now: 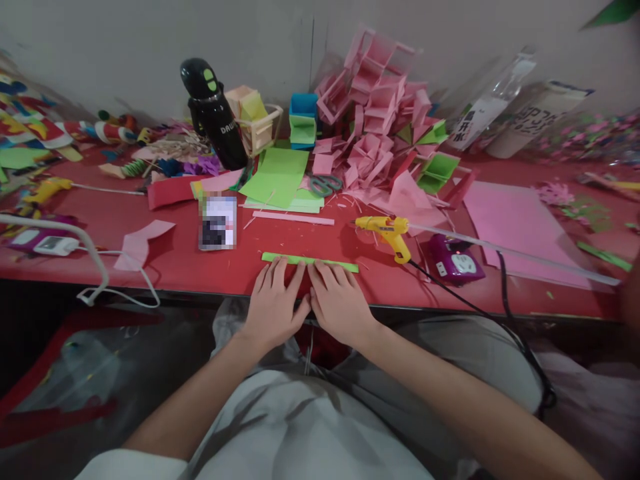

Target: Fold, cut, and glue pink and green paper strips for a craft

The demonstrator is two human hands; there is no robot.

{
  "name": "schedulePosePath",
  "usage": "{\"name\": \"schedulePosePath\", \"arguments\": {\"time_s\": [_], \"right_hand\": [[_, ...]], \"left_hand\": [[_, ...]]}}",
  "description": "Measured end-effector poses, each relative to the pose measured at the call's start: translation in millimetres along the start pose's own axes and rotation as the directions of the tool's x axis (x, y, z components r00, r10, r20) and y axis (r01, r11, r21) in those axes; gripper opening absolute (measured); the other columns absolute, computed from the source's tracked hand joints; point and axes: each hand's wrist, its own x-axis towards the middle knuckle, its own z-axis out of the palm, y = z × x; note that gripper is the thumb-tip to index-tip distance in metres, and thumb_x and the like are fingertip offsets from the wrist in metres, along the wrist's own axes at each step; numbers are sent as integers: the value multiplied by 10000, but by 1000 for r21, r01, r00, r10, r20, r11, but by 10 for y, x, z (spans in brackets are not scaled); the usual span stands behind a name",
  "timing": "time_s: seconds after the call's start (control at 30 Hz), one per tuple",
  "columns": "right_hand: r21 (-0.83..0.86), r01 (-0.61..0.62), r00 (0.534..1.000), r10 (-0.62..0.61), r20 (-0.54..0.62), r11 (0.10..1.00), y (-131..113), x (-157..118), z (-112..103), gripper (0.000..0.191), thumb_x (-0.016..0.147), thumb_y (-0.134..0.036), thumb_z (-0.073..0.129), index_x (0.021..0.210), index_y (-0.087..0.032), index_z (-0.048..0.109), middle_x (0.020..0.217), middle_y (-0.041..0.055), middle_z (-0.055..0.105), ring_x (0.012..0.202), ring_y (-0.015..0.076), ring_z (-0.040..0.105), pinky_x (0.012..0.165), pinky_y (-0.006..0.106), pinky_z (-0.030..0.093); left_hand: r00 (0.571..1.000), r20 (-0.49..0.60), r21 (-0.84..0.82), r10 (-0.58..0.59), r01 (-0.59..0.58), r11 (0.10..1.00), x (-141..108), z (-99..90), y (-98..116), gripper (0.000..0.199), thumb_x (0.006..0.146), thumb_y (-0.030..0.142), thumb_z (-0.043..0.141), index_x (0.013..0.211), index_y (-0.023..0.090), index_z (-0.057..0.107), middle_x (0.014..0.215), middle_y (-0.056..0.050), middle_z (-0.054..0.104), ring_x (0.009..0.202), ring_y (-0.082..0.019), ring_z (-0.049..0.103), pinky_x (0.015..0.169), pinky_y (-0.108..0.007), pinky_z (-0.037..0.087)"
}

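A narrow bright green strip [345, 266] lies across the red table near its front edge. My left hand [274, 300] rests palm down with its fingers spread, the fingertips on the strip's left half. Beside it my right hand [340, 303] lies flat, fingertips on the strip's middle and right part. The two hands nearly touch at the thumbs. Beyond them is a thin pink strip [295, 218]. A yellow glue gun [385, 230] lies on its side to the right, with a clear glue stick in its rear.
Green sheets [277, 177], scissors [325, 185] and a pile of pink folded paper [375, 113] stand behind. A black bottle [217, 120] is at the back left, a purple power socket [456, 259] at right. A white cable [100, 253] loops over the left front edge.
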Motion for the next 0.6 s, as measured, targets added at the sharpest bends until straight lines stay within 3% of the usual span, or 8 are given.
{"name": "schedulePosePath", "arguments": {"time_s": [0.27,0.47,0.6], "right_hand": [[5,-14,999,15,-39,1000,-45,-5,59,511,959,-227,463,1417,-9,527,1445,219,537,1263,355,467,1098,490,379],[42,52,998,-50,-39,998,-19,-10,124,508,962,-189,437,1425,5,517,1493,212,512,1326,335,448,1166,477,331],[70,39,999,-37,-28,997,-12,-6,99,546,962,-182,445,1497,-74,455,1506,189,506,1334,335,452,1157,496,341]], "left_hand": [[998,60,8,-25,25,1000,-7,15,29,570,978,373,444,1499,145,471,1537,-167,462,1449,-365,385,1194,-528,311],[997,75,12,-20,19,1000,-14,18,39,574,983,368,417,1510,143,460,1580,-103,440,1468,-367,350,1209,-530,290],[997,70,-3,-23,23,1000,-5,12,41,558,984,380,433,1493,156,481,1559,-92,471,1465,-355,351,1220,-534,271]]}}
